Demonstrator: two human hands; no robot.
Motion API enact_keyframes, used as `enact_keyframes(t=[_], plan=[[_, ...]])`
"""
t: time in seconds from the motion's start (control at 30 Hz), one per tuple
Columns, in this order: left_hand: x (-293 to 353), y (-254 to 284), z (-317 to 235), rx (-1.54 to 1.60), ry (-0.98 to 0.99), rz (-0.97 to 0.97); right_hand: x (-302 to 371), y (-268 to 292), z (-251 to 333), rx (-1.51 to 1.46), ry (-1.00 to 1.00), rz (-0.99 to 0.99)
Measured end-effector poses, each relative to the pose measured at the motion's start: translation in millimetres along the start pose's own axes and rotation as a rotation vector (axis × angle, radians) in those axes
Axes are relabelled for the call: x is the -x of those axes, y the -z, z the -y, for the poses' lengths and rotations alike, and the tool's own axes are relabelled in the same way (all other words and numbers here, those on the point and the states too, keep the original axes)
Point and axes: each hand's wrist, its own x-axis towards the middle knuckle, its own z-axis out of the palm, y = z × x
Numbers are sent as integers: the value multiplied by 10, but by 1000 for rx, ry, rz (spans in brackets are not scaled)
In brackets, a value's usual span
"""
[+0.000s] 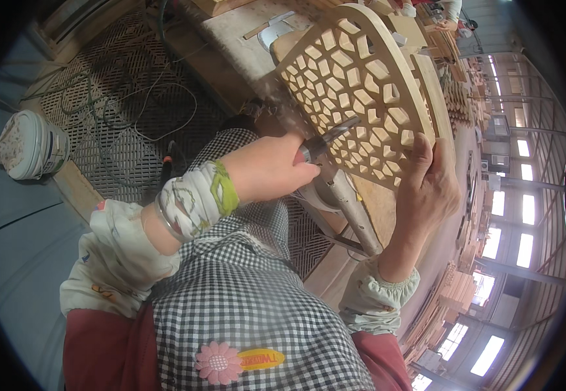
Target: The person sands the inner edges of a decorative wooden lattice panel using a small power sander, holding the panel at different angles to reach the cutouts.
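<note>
My left hand [273,166] is closed around a rotary hand tool [317,147] with a red body, a dark collar and a silver bit. The bit points up and right, in front of a pale wooden openwork panel [408,98]. Many irregular, many-sided holes pierce the panel, which has a curved, rounded edge and stands tilted. Whether the bit touches the wood, I cannot tell. At the panel's lower right corner, my right hand [429,182] grips the edge, thumb on the front face. Its other fingers are partly hidden behind the wood.
Below the panel runs a grey metal tube [354,212]. A dusty workbench [231,29] with a long-handled tool [268,25] lies beyond. At left, a white bucket [55,146] stands by a slatted floor mat [133,163] crossed by cables. Another person's hand [448,25] shows at upper right.
</note>
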Motion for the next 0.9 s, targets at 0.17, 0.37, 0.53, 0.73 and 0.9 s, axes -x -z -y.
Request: enact_keyframes(t=[0.17,0.37,0.53,0.73,0.9], plan=[[51,-165,-152,-340,81,-120,7,-7,-13,20,1,0],[21,-231,-180,-501,63,-185,-24,-29,-54,20,6,-3],[55,-262,-181,-510,86,-191,-17,-36,-23,36,33,-39],[45,-192,-152,-468,93,-169,-45,-20,-38,19,17,-27],[-39,-171,-141,-471,96,-167,-33,-23,-19,40,9,-21]])
